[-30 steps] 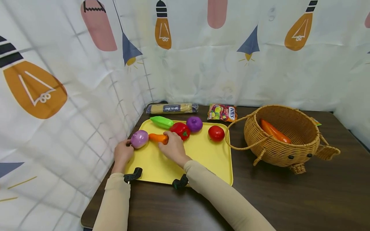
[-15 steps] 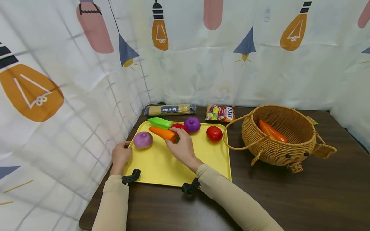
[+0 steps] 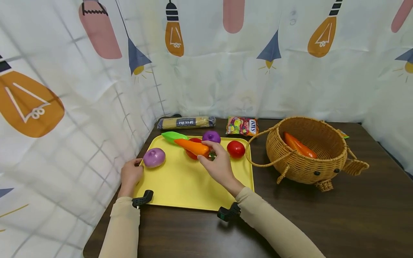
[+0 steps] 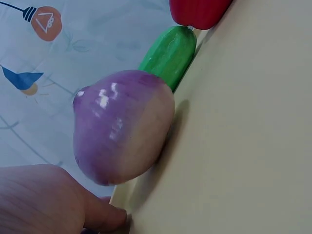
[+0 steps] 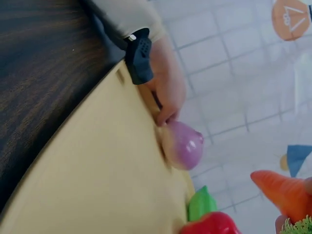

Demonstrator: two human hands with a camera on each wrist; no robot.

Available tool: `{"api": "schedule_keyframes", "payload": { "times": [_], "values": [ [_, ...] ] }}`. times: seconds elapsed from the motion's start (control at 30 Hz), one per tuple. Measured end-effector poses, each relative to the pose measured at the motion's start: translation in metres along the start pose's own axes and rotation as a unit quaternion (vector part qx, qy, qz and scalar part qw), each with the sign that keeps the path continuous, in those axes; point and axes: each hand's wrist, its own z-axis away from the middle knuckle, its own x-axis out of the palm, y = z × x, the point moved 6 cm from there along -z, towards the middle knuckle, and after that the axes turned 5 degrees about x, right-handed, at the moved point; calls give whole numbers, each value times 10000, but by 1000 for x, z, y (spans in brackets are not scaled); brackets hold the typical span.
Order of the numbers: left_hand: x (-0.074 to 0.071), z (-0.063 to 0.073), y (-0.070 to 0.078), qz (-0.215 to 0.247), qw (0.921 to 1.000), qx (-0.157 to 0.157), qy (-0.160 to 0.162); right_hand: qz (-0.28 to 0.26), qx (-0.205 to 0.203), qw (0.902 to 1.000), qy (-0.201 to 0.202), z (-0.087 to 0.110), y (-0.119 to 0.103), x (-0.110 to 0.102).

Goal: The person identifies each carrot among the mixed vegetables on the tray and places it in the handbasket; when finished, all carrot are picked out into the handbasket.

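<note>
My right hand (image 3: 221, 165) pinches an orange toy carrot (image 3: 193, 147) by its thick, green-topped end, above the yellow tray (image 3: 180, 186). In the right wrist view the carrot (image 5: 282, 192) points away from the fingers at the right edge. At the tray's left rim, my left hand (image 3: 131, 175) grips the edge with thumb and fingers. Close by that hand lies a purple-and-white toy onion (image 4: 124, 126). Farther back on the tray are a green toy vegetable (image 3: 173, 136), a red bell pepper (image 4: 200, 12) partly behind the carrot, a purple round vegetable (image 3: 211, 137) and a red tomato (image 3: 236, 149).
Right of the tray stands a wicker basket (image 3: 290, 168) with an animal face; a long orange-red vegetable (image 3: 300, 145) lies inside, and its handle reaches the tray's right rim. Behind the tray lie a spaghetti pack (image 3: 186, 122) and a candy bag (image 3: 242, 126). Curtains (image 3: 206, 82) border the table.
My right hand has lifted the carrot off the tray and carried it to the right. The onion has settled a little farther onto the tray while the left hand stays at the rim.
</note>
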Motion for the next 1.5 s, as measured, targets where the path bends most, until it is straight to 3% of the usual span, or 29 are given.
{"api": "schedule_keyframes", "payload": {
  "times": [0.33, 0.6, 0.83, 1.0, 1.5],
  "values": [
    [0, 1, 2, 81, 9999, -1, -62, -181, 156, 9996, 118, 3, -3, -38],
    [1, 2, 5, 180, 9996, 44, -203, 100, 230, 9997, 60, 4, -50, -77],
    [0, 1, 3, 156, 9985, 103, -518, -48, 208, 9998, -20, -13, -31, -109],
    [-3, 2, 1, 123, 9976, 30, -686, -58, 64, 9999, 78, -19, -34, -132],
    [-4, 4, 0, 283, 9973, -124, -672, -90, 349, 9971, 669, -22, -32, -203]
  ]
}}
